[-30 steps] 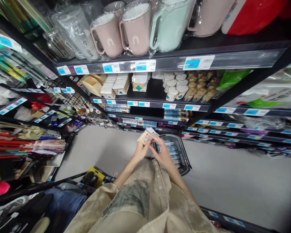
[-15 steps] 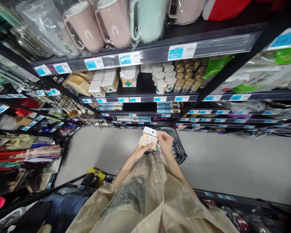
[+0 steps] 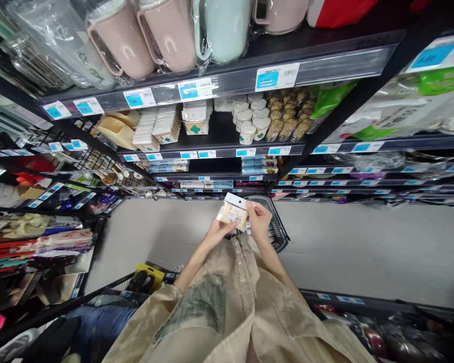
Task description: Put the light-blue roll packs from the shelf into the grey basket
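Both hands hold a small yellow packet with a white header card [image 3: 232, 212] in front of my chest. My left hand [image 3: 216, 234] grips its lower left corner from below, fingers closed on it. My right hand [image 3: 260, 221] pinches its right edge. Just beyond the hands, a black shopping basket [image 3: 278, 236] with blue-labelled items in it sits on the grey floor.
Black shop shelves stand ahead: wrapped pink mugs [image 3: 144, 40] and a mint jug [image 3: 221, 27] on top, small boxes and jars [image 3: 257, 123] below, blue price tags along the edges. More stocked racks [image 3: 30, 237] at the left. Grey floor [image 3: 363, 247] at the right.
The packet has been raised and turned face up between my hands, and my right hand has shifted to its right edge. The view has tilted slightly down.
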A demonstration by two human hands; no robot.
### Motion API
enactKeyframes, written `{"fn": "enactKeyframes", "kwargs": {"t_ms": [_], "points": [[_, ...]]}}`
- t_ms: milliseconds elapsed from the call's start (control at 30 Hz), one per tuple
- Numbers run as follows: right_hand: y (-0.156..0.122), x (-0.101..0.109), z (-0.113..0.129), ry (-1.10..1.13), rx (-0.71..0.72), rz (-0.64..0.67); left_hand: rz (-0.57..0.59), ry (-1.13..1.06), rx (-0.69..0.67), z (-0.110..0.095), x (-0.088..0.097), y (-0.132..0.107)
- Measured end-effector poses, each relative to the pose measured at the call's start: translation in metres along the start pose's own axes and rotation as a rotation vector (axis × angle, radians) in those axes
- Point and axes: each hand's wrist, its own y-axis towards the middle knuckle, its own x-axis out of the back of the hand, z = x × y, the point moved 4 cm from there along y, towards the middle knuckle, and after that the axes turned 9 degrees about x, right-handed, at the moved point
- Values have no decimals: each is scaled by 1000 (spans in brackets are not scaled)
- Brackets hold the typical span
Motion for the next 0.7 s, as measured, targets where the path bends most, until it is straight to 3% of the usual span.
{"fn": "enactKeyframes", "kwargs": {"t_ms": [167,267,333,433,500,600,700], "points": [[6,4,-3,19,23,-52,-306,484,-432,-7,21,-7],[6,3,-6,19,33,-31,-385,769,-636,-12,22,-16],[4,0,-6,3,34,23,-407,837,-693,-15,19,-20],[0,-8,-2,-36,50,191,-412,729,-626,-16,15,-18],[-2,-13,1,-22,64,305,-448,489,-483,-14,17,-11],[-1,-14,4,-49,100,287,-509,-16,-191,-5,21,0],[-1,-16,-1,-83,73,308,-413,-305,8,-1,16,4]]}}
